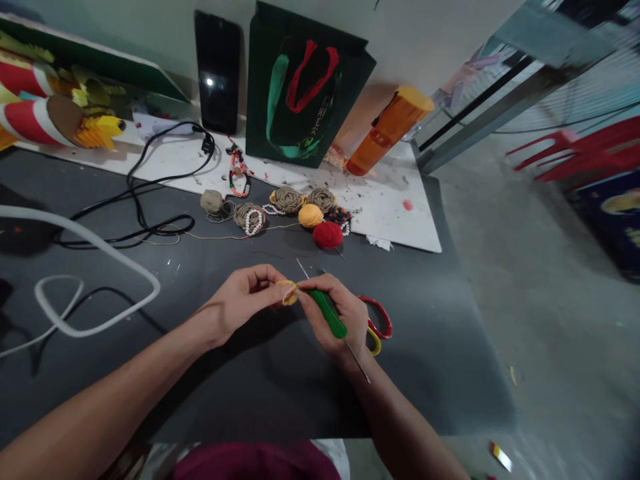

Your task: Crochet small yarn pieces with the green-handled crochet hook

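Left hand (pixel 243 300) and right hand (pixel 354 313) set close together at a yellow piece (pixel 289 294) above the tabletop (pixel 430 353).
The left arm (pixel 150 360) reaches in from the lower left, thumb and fingertips pinching the piece; the right arm (pixel 405 427) enters from the lower right, fingers closed round a green hook (pixel 327 313), fingertips near the piece's edge. The hook's metal end points back over the wrist. Scissors (pixel 384 312) lie beside the right hand. Along the back of the grey tabletop, a white board (pixel 385 207) bears a phone (pixel 219 80), a bag (pixel 307 127) and a bottle (pixel 385 133). At right: grey floor (pixel 550 347) and a red chair (pixel 595 150).
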Demonstrator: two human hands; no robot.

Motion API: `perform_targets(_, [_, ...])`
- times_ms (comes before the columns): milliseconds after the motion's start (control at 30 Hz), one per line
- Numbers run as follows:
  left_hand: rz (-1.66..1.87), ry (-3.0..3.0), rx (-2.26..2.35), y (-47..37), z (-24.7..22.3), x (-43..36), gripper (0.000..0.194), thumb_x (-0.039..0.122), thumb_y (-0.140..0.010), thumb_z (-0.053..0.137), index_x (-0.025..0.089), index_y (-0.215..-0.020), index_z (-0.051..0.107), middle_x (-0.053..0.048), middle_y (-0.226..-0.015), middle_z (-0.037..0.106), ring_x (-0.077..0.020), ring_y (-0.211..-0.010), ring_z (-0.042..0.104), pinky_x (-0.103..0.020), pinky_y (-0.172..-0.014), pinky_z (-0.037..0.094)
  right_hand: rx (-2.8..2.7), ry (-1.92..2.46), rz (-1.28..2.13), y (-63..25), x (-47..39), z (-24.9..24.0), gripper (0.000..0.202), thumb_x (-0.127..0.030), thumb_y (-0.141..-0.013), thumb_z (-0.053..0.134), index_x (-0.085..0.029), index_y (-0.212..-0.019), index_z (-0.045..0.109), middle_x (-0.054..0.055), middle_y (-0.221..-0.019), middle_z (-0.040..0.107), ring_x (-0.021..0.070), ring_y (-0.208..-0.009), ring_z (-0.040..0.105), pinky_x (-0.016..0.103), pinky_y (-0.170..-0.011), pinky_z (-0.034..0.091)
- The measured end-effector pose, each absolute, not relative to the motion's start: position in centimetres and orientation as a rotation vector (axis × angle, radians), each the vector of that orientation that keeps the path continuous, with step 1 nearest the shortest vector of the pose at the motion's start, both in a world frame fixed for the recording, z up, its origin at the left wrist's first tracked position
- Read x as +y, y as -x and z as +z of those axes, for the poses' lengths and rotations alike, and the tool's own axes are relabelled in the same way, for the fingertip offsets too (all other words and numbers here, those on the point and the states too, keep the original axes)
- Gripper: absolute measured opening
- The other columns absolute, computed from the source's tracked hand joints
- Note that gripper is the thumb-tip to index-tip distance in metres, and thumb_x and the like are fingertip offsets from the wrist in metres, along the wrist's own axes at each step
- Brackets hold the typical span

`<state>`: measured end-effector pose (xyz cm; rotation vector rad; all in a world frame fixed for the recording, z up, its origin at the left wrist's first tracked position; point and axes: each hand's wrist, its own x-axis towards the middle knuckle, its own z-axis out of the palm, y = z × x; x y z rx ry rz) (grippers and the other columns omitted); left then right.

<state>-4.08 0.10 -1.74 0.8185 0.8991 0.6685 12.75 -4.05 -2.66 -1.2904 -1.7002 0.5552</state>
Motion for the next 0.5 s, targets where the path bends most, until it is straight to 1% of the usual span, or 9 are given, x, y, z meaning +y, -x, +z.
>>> perform_targets(133, [0.654, -0.813, 0.892, 4.05, -1.77, 0.02, 0.028, 0.035, -0.065, 0.082, 0.014, -0.069, 0.064, 0.001, -0.067, 0.065, -0.0091, -0.062, 0.052, -0.024, -0.064, 0.041, -1.714, 1.304, 0.563, -12.74, -4.08, -2.72, 0.011, -0.015, -0.090, 0.059, -0.023, -0.088, 0.065, 0.000, -0.078, 0.071, 0.0132, -0.066, 0.066, 0.025, -0.063, 0.052])
perform_targets(267, [0.656, -0.778, 0.892, 4.12, -1.76, 0.03, 0.030, 0.037, -0.065, 0.083, 0.015, -0.068, 0.063, 0.002, -0.065, 0.064, -0.0088, -0.061, 0.051, -0.024, -0.063, 0.040, -1.712, 1.373, 0.542, -12.90, -4.07, -2.75, 0.012, -0.015, -0.091, 0.057, -0.024, -0.087, 0.064, 0.000, -0.076, 0.069, 0.0135, -0.067, 0.066, 0.026, -0.065, 0.052])
perform_targets(367, [0.658, -0.755, 0.888, 4.16, -1.85, 0.12, 0.032, 0.040, -0.064, 0.083, 0.015, -0.067, 0.063, 0.002, -0.064, 0.062, -0.0088, -0.060, 0.050, -0.025, -0.062, 0.039, -1.685, 1.400, 0.520, -13.04, -4.03, -2.76, 0.011, -0.016, -0.091, 0.057, -0.024, -0.087, 0.064, -0.001, -0.073, 0.067, 0.0133, -0.064, 0.065, 0.026, -0.064, 0.052])
perform_targets(500, [0.656, -0.762, 0.888, 4.17, -1.92, 0.20, 0.033, 0.041, -0.064, 0.083, 0.015, -0.066, 0.063, 0.002, -0.064, 0.062, -0.0090, -0.060, 0.049, -0.025, -0.062, 0.038, -1.712, 1.331, 0.502, -13.02, -3.99, -2.73, 0.007, -0.016, -0.088, 0.061, -0.024, -0.088, 0.063, 0.000, -0.076, 0.069, 0.0132, -0.064, 0.065, 0.025, -0.063, 0.052])
